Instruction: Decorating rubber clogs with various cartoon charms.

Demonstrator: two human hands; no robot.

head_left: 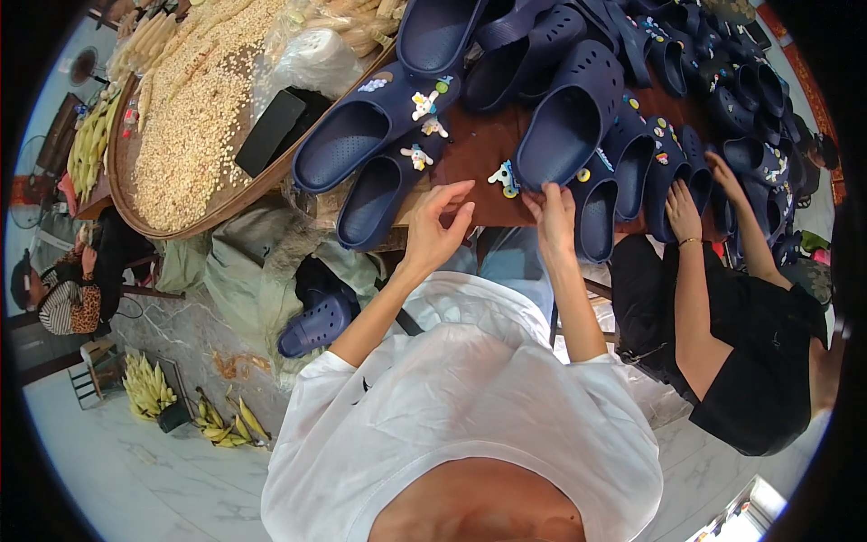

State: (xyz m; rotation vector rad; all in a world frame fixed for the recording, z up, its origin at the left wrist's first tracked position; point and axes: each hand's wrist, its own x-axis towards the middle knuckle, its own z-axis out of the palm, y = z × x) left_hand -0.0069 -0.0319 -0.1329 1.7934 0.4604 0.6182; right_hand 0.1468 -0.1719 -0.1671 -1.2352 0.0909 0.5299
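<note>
A dark blue clog [564,122] with a row of vent holes points away from me on the brown table [479,154]. My right hand [553,217] has its fingertips closed on the clog's near edge. To the left, my left hand [438,224] hovers with thumb and forefinger curved apart and nothing visible between them. A white-and-blue cartoon charm [504,178] lies on the table between my hands. Left of it, another blue clog [352,135] overlaps a smaller-looking clog [375,194]; white cartoon charms [424,105] sit on them.
A large round tray [116,172] of pale corn kernels [185,144] stands at the left, a black phone-like slab [275,131] on it. Several clogs pile up at the far right. Beside me, a person in black [754,361] reaches among them. One clog [318,323] rests below the table.
</note>
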